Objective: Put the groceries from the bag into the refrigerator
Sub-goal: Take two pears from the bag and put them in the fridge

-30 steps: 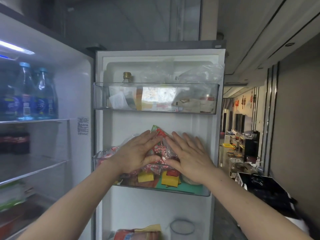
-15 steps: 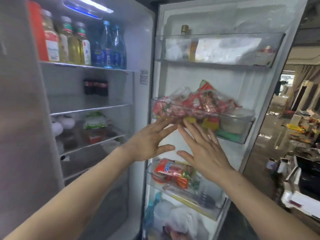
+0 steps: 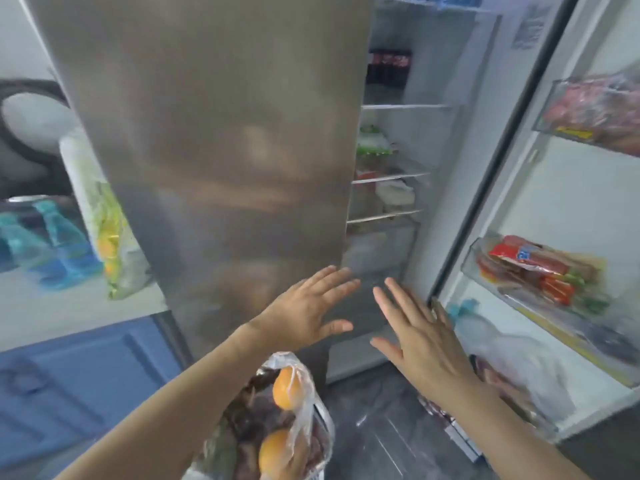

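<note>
Clear plastic bag (image 3: 298, 420) with oranges (more dark items inside) lies below and toward the person, under the left hand (image 3: 304, 317); right hand (image 3: 419, 337) is farther; both have spread fingers, holding nothing

— What's in the clear plastic grocery bag (image 3: 298, 407) at the bottom?
— Two orange fruits show; the dark contents are blurred, and the frame's lower edge cuts the bag off.
— And the transparent upper door bin (image 3: 595, 109)?
— Red packets (smeared, unreadable), cropped at the right edge. The closed steel refrigerator door (image 3: 214, 140) hides the left compartment.
</note>
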A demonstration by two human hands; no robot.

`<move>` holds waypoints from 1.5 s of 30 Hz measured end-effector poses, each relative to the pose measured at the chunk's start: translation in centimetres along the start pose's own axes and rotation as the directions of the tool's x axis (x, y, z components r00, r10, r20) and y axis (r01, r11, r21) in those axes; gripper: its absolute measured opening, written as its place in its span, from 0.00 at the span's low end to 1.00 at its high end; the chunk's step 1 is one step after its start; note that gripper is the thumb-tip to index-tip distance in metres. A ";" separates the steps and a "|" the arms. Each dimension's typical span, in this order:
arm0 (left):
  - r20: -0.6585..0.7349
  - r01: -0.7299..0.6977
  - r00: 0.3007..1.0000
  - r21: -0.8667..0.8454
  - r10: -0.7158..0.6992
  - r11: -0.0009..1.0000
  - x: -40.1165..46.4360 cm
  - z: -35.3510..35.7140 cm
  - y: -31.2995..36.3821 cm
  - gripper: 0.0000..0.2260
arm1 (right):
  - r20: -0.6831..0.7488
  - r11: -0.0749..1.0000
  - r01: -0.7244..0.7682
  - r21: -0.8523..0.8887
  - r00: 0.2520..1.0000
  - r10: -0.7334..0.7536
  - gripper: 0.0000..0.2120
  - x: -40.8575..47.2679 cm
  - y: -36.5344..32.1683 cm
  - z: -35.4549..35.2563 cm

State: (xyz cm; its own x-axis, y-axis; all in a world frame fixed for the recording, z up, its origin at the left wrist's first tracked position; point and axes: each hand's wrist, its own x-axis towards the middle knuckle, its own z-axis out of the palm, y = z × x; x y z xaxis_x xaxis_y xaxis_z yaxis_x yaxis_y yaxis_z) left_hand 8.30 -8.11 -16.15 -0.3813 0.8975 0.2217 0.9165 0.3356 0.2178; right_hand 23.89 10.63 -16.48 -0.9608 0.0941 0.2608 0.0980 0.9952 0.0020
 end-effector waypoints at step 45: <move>0.488 0.483 0.813 -0.260 -0.317 0.836 -18.5 25.8 -4.7 0.34 | 0.386 0.950 0.299 0.084 0.870 -0.308 0.47 3.0 -12.3 26.1</move>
State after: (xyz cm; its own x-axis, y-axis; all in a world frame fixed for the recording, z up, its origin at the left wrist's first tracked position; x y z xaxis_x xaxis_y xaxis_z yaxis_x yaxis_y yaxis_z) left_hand 14.12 -18.90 -45.77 -0.5419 0.7628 -0.3530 0.5508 0.6395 0.5363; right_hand 13.05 -0.62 -40.93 -0.9658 -0.2141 -0.1463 -0.2162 0.9763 -0.0014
